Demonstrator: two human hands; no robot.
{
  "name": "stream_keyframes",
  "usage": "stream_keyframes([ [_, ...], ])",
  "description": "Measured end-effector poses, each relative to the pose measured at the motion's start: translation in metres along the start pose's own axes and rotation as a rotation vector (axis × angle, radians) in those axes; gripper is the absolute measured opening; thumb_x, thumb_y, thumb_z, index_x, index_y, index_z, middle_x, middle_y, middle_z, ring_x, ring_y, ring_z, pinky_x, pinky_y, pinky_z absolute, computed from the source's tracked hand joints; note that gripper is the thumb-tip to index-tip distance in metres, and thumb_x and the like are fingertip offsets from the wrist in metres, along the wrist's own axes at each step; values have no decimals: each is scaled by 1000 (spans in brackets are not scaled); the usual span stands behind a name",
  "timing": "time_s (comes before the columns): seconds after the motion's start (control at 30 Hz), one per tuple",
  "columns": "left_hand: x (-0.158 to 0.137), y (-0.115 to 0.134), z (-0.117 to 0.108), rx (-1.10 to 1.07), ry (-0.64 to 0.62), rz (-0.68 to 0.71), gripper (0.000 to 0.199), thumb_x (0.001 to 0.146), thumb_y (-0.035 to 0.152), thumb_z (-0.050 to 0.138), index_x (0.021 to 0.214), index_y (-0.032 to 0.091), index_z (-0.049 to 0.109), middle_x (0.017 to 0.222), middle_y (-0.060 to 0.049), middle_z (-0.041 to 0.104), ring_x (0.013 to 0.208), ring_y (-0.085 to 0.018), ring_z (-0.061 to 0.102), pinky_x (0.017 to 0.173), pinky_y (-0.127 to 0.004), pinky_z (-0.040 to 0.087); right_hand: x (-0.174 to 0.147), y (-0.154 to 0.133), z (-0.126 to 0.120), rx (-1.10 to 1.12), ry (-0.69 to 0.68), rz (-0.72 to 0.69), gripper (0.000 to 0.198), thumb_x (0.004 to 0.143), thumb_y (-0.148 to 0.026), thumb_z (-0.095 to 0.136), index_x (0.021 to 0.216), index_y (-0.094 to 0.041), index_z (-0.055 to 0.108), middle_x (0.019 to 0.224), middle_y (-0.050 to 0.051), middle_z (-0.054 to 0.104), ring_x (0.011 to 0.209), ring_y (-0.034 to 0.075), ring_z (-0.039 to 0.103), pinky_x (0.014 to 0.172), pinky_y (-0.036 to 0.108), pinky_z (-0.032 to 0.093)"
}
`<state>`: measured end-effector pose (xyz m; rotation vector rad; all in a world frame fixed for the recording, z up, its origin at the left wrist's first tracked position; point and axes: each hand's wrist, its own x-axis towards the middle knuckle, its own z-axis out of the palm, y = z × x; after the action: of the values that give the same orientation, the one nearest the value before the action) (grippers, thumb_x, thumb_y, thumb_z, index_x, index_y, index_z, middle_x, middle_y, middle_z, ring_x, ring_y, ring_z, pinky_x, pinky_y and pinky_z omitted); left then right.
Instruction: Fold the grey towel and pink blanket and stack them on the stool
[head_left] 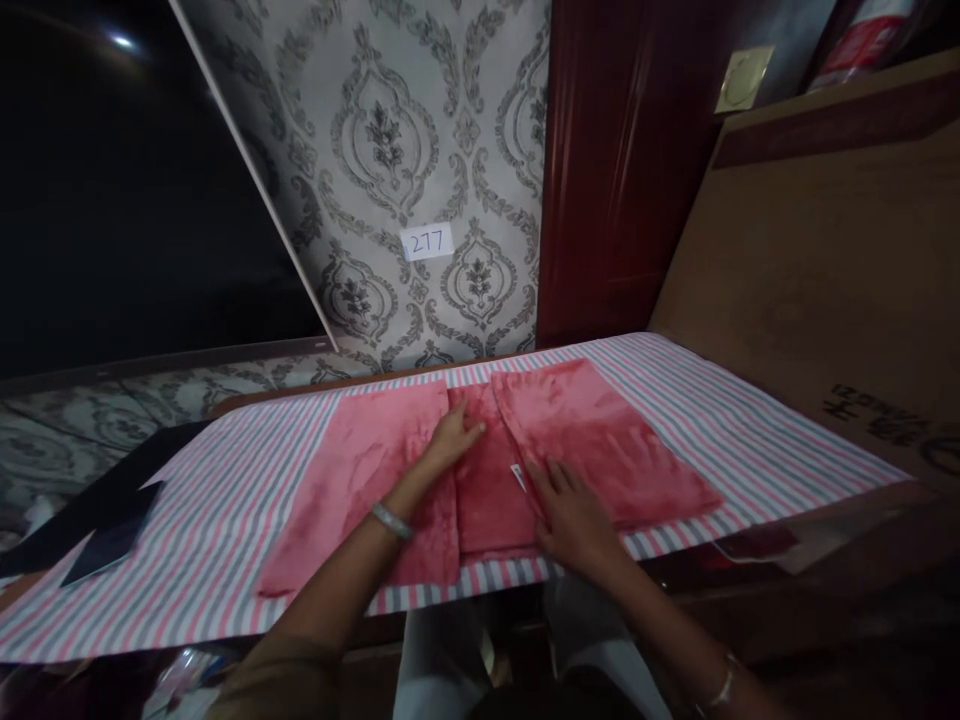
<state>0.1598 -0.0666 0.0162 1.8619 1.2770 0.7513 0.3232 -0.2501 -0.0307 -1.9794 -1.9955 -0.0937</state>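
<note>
A pink plush cloth (607, 430) lies on a striped sheet, with its left and right sides folded inward and a darker strip showing between them. My left hand (452, 435) rests near the inner edge of the left fold, thumb and fingers apart. On the right fold, beside its inner edge, my right hand (581, 515) lies with its fingers spread over the fabric. A small white tag (519, 478) sticks out at that edge, close to my right fingertips. I see no other thing in either hand.
The pink, grey and white striped sheet (247, 490) covers the table. A dark phone-like slab (112, 535) lies at the left. Behind stand a large black screen (142, 190) and a patterned wall with a "277" label (427, 241). A cardboard box (817, 260) rises at the right.
</note>
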Motion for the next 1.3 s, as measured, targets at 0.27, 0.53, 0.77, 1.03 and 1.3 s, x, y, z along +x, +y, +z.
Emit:
stream_keyframes([
  [0.27, 77, 29, 57, -313, -6, -217, 80, 85, 25, 61, 155, 9, 24, 96, -11, 72, 68, -17, 68, 60, -26, 54, -11, 2, 24, 67, 202, -69, 71, 77, 0, 45, 146, -12, 45, 133, 17, 60, 124, 30, 51, 105, 47, 44],
  [0.53, 87, 34, 71, -368, 67, -127, 69, 75, 13, 59, 143, 17, 50, 101, -6, 72, 65, -12, 62, 59, -22, 51, -2, 10, -2, 235, 315, -87, 66, 84, -2, 39, 147, -20, 44, 115, 9, 69, 102, 24, 63, 89, 38, 54],
  [0.77, 89, 25, 58, -323, 131, -151, 60, 73, 11, 61, 132, 14, 60, 108, -11, 74, 77, -18, 69, 69, -27, 55, 1, -25, 1, 120, 190, -113, 54, 84, -3, 46, 134, -18, 57, 115, 12, 69, 102, 27, 61, 86, 40, 51],
  [1.03, 91, 22, 55, -315, 121, -173, 61, 71, 0, 53, 130, 11, 62, 94, -8, 76, 73, -15, 69, 69, -24, 56, 3, -24, -1, 119, 100, -135, 56, 87, -4, 47, 141, -18, 50, 112, 11, 69, 95, 24, 62, 83, 36, 49],
  [1.3, 86, 24, 60, -192, 203, -130, 60, 77, 2, 55, 136, 13, 57, 106, -10, 75, 84, -17, 70, 78, -28, 57, 1, -24, -6, 195, 162, -167, 59, 86, -2, 45, 142, -18, 47, 117, 10, 67, 103, 24, 59, 90, 37, 49],
])
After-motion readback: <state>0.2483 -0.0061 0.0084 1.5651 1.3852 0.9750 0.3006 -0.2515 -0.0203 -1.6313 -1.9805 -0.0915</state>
